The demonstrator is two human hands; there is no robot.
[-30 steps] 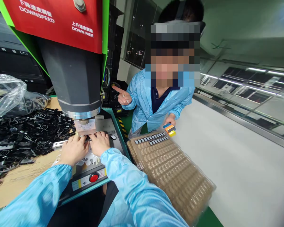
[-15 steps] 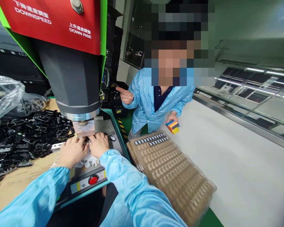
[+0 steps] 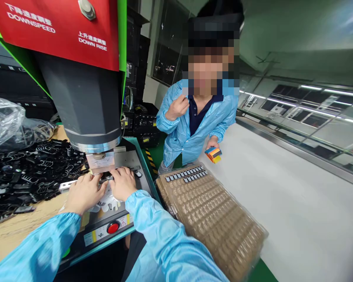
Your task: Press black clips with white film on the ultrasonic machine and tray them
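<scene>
Both my hands rest on the base plate (image 3: pixel 126 158) of a press machine, just below its metal horn (image 3: pixel 100 161). My left hand (image 3: pixel 82 192) and my right hand (image 3: pixel 122 182) have their fingertips together on a small dark part at the fixture under the horn; the part is mostly hidden by my fingers. White cut-out pieces (image 3: pixel 109 201) lie on the plate between my wrists. A red round button (image 3: pixel 113 227) sits on the machine's front edge near my right sleeve.
A heap of black plastic parts (image 3: pixel 26 172) and a clear bag (image 3: pixel 6 121) lie at left. A stack of brown blister trays (image 3: pixel 211 219), with a row of small grey parts, sits at right. A person in a blue coat (image 3: pixel 194 125) stands opposite, holding a coloured block (image 3: pixel 213 154).
The person opposite has stopped pointing and drawn that hand up to the chin. My hands stay at the fixture; the view has shifted slightly.
</scene>
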